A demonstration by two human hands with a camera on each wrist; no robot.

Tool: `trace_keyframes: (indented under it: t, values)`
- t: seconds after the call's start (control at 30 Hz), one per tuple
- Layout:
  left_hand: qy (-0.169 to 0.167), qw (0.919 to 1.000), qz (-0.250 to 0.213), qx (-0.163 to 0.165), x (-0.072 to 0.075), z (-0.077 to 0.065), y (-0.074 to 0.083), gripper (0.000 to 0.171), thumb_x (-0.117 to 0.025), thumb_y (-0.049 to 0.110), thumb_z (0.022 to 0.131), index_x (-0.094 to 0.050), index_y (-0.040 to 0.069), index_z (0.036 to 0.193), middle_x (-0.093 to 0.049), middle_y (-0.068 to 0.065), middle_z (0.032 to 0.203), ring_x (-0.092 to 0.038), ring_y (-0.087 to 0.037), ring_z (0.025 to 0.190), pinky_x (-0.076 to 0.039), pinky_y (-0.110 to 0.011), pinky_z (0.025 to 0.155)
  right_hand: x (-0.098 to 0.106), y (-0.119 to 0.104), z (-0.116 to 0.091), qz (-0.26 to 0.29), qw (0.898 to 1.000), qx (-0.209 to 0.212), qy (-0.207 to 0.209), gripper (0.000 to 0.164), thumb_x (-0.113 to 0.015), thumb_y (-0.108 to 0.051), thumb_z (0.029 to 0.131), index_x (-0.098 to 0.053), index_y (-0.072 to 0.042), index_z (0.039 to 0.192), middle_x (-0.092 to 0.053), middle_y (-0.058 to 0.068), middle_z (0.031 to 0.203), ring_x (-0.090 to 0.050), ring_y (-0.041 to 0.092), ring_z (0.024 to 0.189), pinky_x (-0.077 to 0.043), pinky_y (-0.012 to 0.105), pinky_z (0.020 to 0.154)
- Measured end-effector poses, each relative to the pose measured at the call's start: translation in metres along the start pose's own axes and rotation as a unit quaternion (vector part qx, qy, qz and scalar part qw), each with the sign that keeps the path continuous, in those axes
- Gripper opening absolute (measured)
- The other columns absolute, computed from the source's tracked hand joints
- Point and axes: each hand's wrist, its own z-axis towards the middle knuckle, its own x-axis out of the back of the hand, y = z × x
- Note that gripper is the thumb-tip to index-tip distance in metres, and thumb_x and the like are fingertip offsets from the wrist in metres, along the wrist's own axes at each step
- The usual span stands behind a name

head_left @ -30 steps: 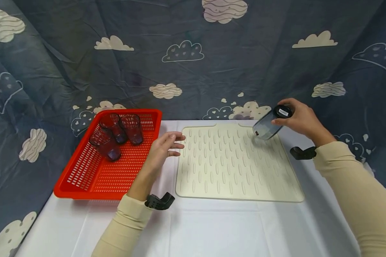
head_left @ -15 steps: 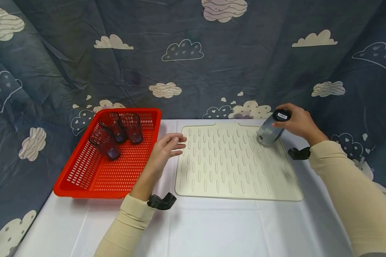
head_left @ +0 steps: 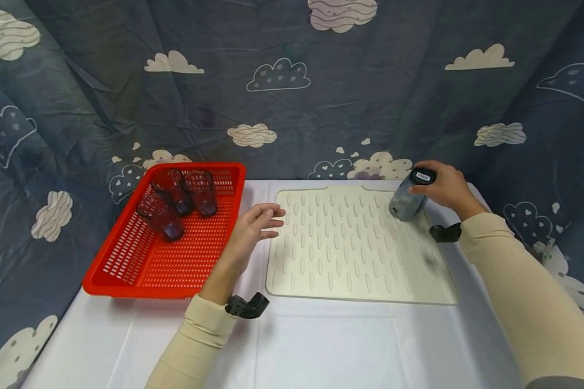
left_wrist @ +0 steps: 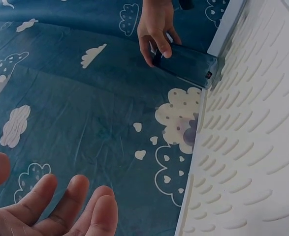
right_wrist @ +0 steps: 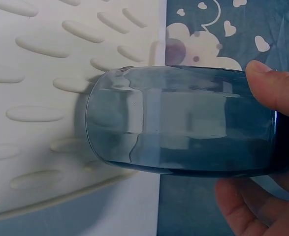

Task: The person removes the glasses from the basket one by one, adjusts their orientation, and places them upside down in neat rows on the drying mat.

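Note:
My right hand [head_left: 445, 186] grips a blue-tinted drinking glass [right_wrist: 183, 123] round its dark base, which carries a small white label. The glass is mouth down, its rim right at the far right corner of the cream ridged drying mat [head_left: 340, 248]. In the right wrist view, thumb and fingers hold it from opposite sides near the base. My left hand [head_left: 248, 229] hovers between the mat and the red basket, fingers loosely bent with nothing in them; its fingertips [left_wrist: 105, 211] show in the left wrist view.
A red perforated plastic basket [head_left: 185, 278] stands on the left of the white-covered table [head_left: 331, 346]. Inside it, three tinted glasses [head_left: 160, 216] lean together toward the back. A dark cloud-patterned cloth [head_left: 282, 129] hangs behind and at both sides.
My right hand has lowered the glass to the mat's far right corner and turned it from a strong tilt to nearly upright, mouth down. The left hand has shifted only slightly.

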Motion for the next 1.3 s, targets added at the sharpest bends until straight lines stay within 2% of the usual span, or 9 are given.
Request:
trace_keyframes:
  t: [0.47,0.67,0.93,1.13,1.3]
  values:
    - [-0.008,0.9999,0.002,0.01,0.001,-0.001,-0.003,0.034,-0.047,0.023,0.104,-0.057,0.004,0.13,-0.061,-0.017,0.133,-0.061,-0.038,0.12,-0.052,-0.045,0.101,-0.006,0.011,-0.001,0.008,1.0,-0.028,0.004,0.078,-0.07,-0.029,0.09,-0.031,-0.009,0.155,-0.031,0.035,0.154,-0.037,0.056,0.133,-0.04,0.069,0.1]
    - [-0.007,0.9999,0.001,0.013,0.002,-0.001,-0.004,0.035,-0.046,0.024,0.104,-0.057,0.003,0.13,-0.061,-0.017,0.133,-0.062,-0.036,0.119,-0.052,-0.045,0.101,-0.01,0.007,0.004,0.024,0.999,-0.038,-0.012,0.081,-0.069,-0.031,0.091,-0.026,-0.01,0.156,-0.025,0.032,0.158,-0.035,0.055,0.136,-0.037,0.069,0.104]
    - [-0.014,0.9998,0.008,0.013,0.003,-0.003,-0.006,0.035,-0.045,0.025,0.104,-0.057,0.004,0.13,-0.061,-0.017,0.133,-0.063,-0.034,0.116,-0.053,-0.042,0.099,-0.018,0.009,0.004,0.051,0.998,-0.026,-0.019,0.084,-0.067,-0.032,0.093,-0.017,-0.014,0.159,-0.021,0.031,0.16,-0.031,0.055,0.139,-0.034,0.071,0.106]
    - [-0.015,0.9998,0.008,0.012,0.005,-0.004,-0.005,0.035,-0.046,0.024,0.103,-0.057,0.003,0.13,-0.06,-0.018,0.133,-0.061,-0.038,0.119,-0.052,-0.044,0.101,-0.02,0.01,0.006,0.034,0.999,-0.016,-0.014,0.084,-0.066,-0.031,0.093,-0.016,-0.011,0.159,-0.022,0.032,0.159,-0.03,0.056,0.139,-0.032,0.071,0.106]
    - [-0.012,0.9998,0.015,0.012,0.007,-0.003,-0.003,0.035,-0.047,0.025,0.103,-0.057,0.005,0.13,-0.061,-0.016,0.133,-0.062,-0.035,0.118,-0.052,-0.045,0.101,-0.017,0.006,0.004,0.033,0.999,-0.003,-0.007,0.084,-0.065,-0.033,0.094,-0.016,-0.01,0.159,-0.022,0.033,0.158,-0.031,0.056,0.139,-0.033,0.071,0.106]
